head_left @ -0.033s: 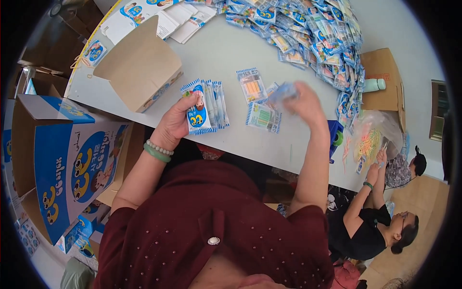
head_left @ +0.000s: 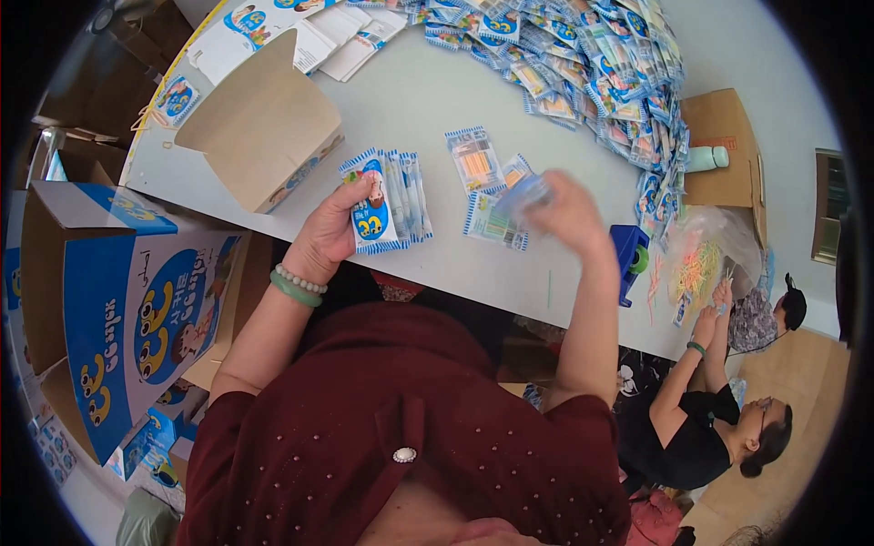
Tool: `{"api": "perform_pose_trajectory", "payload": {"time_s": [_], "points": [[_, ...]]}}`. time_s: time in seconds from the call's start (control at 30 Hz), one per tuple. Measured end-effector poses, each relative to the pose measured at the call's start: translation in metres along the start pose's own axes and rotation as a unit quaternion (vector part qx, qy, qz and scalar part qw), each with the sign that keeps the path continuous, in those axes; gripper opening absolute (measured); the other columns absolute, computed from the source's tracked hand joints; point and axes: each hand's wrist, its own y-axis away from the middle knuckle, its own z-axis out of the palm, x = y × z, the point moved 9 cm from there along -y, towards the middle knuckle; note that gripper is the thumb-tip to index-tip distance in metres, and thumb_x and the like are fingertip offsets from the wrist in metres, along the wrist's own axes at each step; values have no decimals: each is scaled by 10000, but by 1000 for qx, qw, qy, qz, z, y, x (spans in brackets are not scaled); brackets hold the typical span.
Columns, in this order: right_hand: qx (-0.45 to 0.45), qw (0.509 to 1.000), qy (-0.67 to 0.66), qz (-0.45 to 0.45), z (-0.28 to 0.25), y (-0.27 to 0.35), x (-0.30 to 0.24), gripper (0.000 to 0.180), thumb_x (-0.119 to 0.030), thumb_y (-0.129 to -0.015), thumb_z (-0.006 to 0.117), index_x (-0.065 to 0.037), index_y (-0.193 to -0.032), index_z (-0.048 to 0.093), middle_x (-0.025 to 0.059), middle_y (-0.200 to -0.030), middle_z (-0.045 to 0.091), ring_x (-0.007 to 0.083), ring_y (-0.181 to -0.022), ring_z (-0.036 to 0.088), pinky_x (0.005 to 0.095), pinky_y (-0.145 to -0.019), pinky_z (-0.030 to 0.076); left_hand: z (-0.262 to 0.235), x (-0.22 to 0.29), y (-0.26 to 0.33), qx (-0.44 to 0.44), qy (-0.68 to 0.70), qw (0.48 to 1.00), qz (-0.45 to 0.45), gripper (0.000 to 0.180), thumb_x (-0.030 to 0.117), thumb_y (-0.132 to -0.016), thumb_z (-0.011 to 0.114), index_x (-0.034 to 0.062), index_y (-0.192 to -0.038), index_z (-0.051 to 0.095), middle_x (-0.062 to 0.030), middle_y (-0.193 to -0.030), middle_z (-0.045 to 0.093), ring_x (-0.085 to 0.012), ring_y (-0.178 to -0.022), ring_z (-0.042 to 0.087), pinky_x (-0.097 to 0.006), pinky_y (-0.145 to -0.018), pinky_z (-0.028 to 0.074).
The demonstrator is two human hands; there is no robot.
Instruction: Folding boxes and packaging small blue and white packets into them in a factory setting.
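My left hand (head_left: pixel 330 226) grips a fanned row of small blue-and-white snack packets (head_left: pixel 371 218), thumb across the front one. The row stands over the table's near edge. My right hand (head_left: pixel 569 217), smeared by motion, holds one blurred snack packet (head_left: pixel 525 197) above the table. Under and beside it lie a packet with orange sticks (head_left: pixel 474 164), a packet with green sticks (head_left: pixel 490 224) and a partly covered packet (head_left: pixel 516 169). Left of the held row, an opened cardboard box (head_left: pixel 269 123) rests on its side, its inside bare brown board.
A big heap of packets (head_left: pixel 592 64) covers the far right. Flattened cartons (head_left: pixel 360 50) lie at the back. Right of my arm are a blue tape dispenser (head_left: pixel 626 259) and a plastic bag of coloured sticks (head_left: pixel 696 264), where a co-worker's hands (head_left: pixel 712 314) work. A large blue-and-white carton (head_left: pixel 127 318) stands left.
My right hand, with its packet, has shifted slightly to the left and toward me. My left hand and its row of packets stay nearly still.
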Motion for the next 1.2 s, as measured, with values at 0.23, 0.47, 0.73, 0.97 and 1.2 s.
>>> {"api": "perform_pose_trajectory", "payload": {"time_s": [0.23, 0.47, 0.73, 0.97, 1.2], "points": [[115, 984, 138, -13, 34, 53, -26, 329, -174, -682, 690, -30, -965, 602, 154, -958, 614, 349, -944, 584, 427, -837, 467, -18, -2, -13, -139, 45, 989, 3, 390, 180, -917, 607, 1, -1253, 519, -157, -1195, 617, -296, -1085, 620, -493, -950, 490], [81, 917, -390, 26, 18, 3, -37, 362, -199, -713, 665, -25, -1023, 597, 159, -976, 639, 342, -943, 619, 436, -879, 471, -9, -2, -5, -64, -2, 998, 18, 134, 166, -915, 616, 36, -885, 625, -55, -846, 667, -213, -875, 673, -418, -896, 535], [120, 981, 73, 132, 39, -46, -59, 524, -304, -678, 686, -10, -1094, 562, 205, -1065, 621, 358, -1014, 603, 431, -877, 457, -2, 1, -3, -95, 0, 995, 30, 145, 190, -919, 619, 48, -888, 608, -44, -854, 657, -209, -870, 664, -438, -886, 533], [179, 974, 132, 42, 38, -25, -65, 587, -283, -686, 675, -29, -1195, 527, 190, -1060, 590, 359, -1018, 576, 428, -898, 451, 1, 1, -5, -97, -13, 995, 27, 145, 192, -910, 635, 48, -907, 615, -44, -863, 655, -206, -896, 665, -457, -897, 530], [185, 980, 16, -68, 35, 8, -86, 689, -245, -711, 650, -82, -1345, 439, 184, -1035, 582, 362, -989, 567, 443, -874, 444, -4, 8, -6, -78, -50, 993, 72, 226, 158, -860, 687, 38, -1032, 602, -66, -908, 668, -173, -834, 672, -351, -786, 573]]}}
